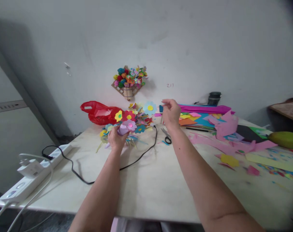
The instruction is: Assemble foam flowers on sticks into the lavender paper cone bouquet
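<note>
My left hand [117, 138] is closed around a bunch of paper flowers. Light purple paper [123, 130] shows at its fingers, and a lilac flower [129, 125], a red flower [128, 116] and a yellow flower [118, 115] fan out above. A pale blue flower [149, 108] with a yellow centre stands out at the bunch's upper right. My right hand [172, 113] is raised to the right of that flower, apart from it, fingers curled together; whatever they pinch is too small or hidden. Scissors [167, 139] with black handles lie on the table below this hand.
A red plastic bag [98, 113] lies behind the flowers. A black cable [143, 155] crosses the table from a white power strip [55, 158]. Coloured paper [226, 127], a black pen [197, 129], a dark cup [214, 98] and a green-yellow fruit [285, 140] occupy the right. A flower ornament [128, 91] hangs on the wall.
</note>
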The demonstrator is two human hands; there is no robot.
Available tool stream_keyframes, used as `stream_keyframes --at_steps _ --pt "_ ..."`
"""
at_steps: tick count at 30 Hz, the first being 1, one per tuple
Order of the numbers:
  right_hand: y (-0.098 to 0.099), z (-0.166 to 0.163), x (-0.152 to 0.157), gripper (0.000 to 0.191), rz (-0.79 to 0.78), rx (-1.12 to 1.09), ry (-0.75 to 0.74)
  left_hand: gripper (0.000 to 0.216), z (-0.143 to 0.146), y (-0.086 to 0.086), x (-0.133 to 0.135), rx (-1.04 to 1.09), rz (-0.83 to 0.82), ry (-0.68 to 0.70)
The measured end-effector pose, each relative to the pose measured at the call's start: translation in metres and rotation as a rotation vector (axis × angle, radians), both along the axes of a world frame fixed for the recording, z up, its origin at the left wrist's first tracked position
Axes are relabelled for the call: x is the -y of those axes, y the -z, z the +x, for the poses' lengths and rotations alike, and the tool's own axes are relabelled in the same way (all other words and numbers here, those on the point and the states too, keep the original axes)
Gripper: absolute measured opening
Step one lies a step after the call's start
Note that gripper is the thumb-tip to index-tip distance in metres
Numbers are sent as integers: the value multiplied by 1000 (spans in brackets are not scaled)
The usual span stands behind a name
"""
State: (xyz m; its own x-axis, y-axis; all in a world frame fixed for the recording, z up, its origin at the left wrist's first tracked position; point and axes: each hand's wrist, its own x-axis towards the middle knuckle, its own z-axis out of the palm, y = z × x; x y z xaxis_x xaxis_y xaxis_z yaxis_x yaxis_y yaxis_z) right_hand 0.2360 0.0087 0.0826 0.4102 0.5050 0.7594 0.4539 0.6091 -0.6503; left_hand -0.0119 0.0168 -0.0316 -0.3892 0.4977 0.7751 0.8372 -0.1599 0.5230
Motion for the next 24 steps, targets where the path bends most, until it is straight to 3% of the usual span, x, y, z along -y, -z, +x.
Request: stream_keyframes --at_steps 3,7,11,14,20,24 --pt "-9 -3 16 28 201 56 96 51 3 -2 4 -17 -46 -26" --pt "-18 -8 36 23 294 373 92 51 6 -4 6 -19 -98 -33" --pt "-21 -17 46 20 218 829 -18 49 6 -3 5 -16 -103 -44" --pt "-17 -26 45 21 158 1068 -14 51 4 -2 3 -14 -64 -23" --pt "-2 -39 35 27 97 1221 93 64 3 -2 2 -65 -10 55" --pt "4 -41 29 30 37 1244 136 60 3 0 0 -104 -11 52"
